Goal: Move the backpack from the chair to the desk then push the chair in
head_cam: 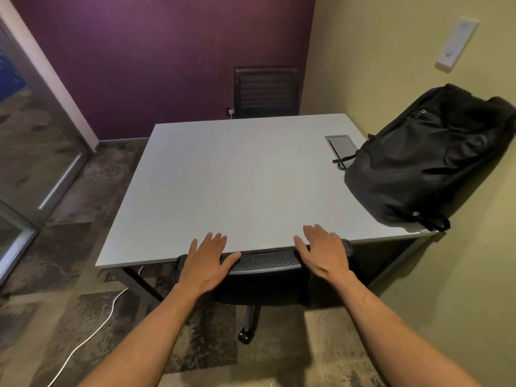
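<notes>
Left hand (208,259) and right hand (324,251), fingers spread flat, rest on the chair (262,261) back; desk (223,177) lies just beyond fingertips, chair seemingly tucked.

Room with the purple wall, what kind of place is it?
Probably a small office study room: one grey desk, rolling mesh chairs on both sides, and a glass door.

Two bare forearms, no sleeves, left hand (208,261), right hand (325,251), no rings or watch
</notes>
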The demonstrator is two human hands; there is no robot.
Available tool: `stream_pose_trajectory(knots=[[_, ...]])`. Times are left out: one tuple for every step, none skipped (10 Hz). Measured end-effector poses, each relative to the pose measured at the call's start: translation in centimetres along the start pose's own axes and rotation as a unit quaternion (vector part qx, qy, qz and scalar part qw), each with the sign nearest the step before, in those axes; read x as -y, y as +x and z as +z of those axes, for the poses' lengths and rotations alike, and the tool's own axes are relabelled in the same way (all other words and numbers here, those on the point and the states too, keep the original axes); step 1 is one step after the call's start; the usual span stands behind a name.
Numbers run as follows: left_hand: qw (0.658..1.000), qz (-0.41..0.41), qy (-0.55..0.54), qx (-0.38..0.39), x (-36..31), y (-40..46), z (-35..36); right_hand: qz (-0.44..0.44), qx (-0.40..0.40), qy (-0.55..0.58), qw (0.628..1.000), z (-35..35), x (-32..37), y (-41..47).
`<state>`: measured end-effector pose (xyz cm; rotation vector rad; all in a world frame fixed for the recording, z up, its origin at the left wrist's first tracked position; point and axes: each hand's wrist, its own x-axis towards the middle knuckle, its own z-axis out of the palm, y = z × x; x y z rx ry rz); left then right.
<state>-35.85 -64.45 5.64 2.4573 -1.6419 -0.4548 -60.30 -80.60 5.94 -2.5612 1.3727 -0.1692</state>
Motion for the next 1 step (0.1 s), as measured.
stream_pose_trajectory(knots=[[1.000,-0.004,0.000,-0.019,0.17,0.27,-0.69,-0.001,-0.008,0.002,1.000,0.00,-0.15,0.49]])
